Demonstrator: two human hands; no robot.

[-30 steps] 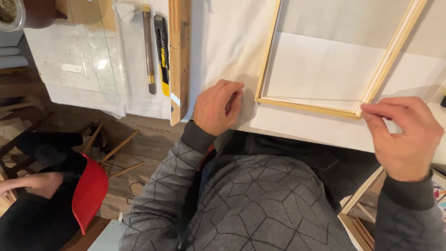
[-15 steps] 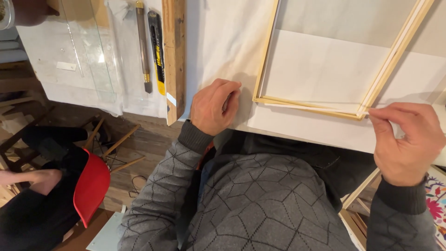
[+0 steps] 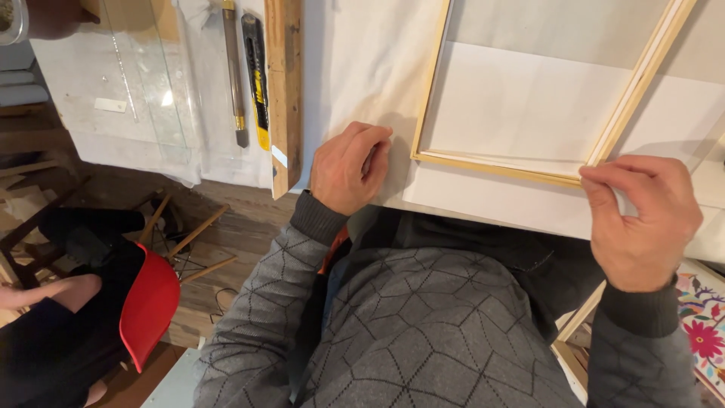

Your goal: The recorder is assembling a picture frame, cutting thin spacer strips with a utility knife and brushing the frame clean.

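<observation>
White canvas (image 3: pixel 362 68) lies under the curled left hand (image 3: pixel 351 168); right hand (image 3: pixel 642 215) pinches its edge beside the wooden frame (image 3: pixel 498 168).

Not much here: just one small white rectangular label (image 3: pixel 111 105) stuck flat on the clear sheet (image 3: pixel 143 83) at the tabletop's left end. No packages, signs or screens.

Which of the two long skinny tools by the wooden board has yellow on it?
The utility knife, black and yellow, lying right beside the wooden board. The other tool, farther from the board, is dark with brass-coloured ends.
</observation>
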